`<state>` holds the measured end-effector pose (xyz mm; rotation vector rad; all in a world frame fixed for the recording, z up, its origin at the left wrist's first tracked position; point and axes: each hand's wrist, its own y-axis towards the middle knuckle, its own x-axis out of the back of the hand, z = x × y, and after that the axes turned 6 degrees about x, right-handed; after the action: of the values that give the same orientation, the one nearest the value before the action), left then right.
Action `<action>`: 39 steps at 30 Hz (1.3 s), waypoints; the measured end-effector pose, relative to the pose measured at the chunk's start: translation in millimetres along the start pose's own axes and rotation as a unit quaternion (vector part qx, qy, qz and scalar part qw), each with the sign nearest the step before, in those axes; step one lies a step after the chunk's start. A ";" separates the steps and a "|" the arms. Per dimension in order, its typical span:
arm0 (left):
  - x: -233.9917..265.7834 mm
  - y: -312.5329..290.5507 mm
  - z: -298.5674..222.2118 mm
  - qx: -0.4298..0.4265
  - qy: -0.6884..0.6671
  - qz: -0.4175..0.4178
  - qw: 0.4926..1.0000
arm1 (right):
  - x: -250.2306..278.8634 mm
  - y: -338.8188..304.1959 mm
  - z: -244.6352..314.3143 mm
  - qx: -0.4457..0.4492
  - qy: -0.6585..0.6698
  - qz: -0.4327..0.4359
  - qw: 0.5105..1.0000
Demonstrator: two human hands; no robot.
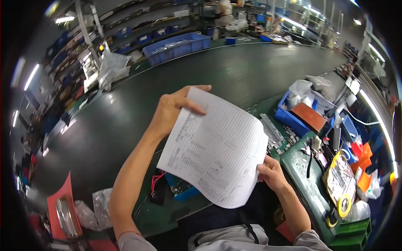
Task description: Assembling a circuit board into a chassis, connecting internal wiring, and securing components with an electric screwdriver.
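Observation:
A large white sheet of paper (217, 146), with ruled lines, a printed table and some handwriting, is held up in front of me and bows in the middle. My left hand (176, 106) grips its upper left edge, thumb on the front and the other fingers mostly behind. At the lower right edge my right hand (270, 171) pinches it, thumb in front. The paper covers part of the green bench and part of a blue tray (184, 190) beneath it.
Right of the paper lie small metal pieces (274, 134), a blue bin (289, 113) with plastic bags, a green case (305, 167) and a yellow tape roll (344, 205). A red folder (63, 209) stands at lower left. Across the belt (217, 71) sits a long blue crate (178, 48).

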<state>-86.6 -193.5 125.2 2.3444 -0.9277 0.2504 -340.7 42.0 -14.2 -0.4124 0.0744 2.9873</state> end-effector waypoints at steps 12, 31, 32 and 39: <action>-12.4 -14.0 5.4 0.088 -0.055 0.119 0.987 | 13.9 -67.9 -31.1 -0.039 -0.050 -0.137 0.989; -46.2 -17.8 23.0 0.118 -0.220 0.187 0.950 | -8.6 -117.6 -50.0 0.012 -0.016 -0.096 0.995; -48.4 -17.2 24.6 0.118 -0.221 0.188 0.950 | -7.2 -118.7 -53.7 0.015 -0.011 -0.089 0.996; -55.9 -18.6 25.8 0.119 -0.235 0.202 0.943 | -6.5 -122.6 -59.8 0.006 -0.004 -0.091 0.996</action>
<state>-116.5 -166.8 74.9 2.4587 -1.6988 -0.0506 -302.6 158.8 -73.8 -0.3849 0.0498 2.8076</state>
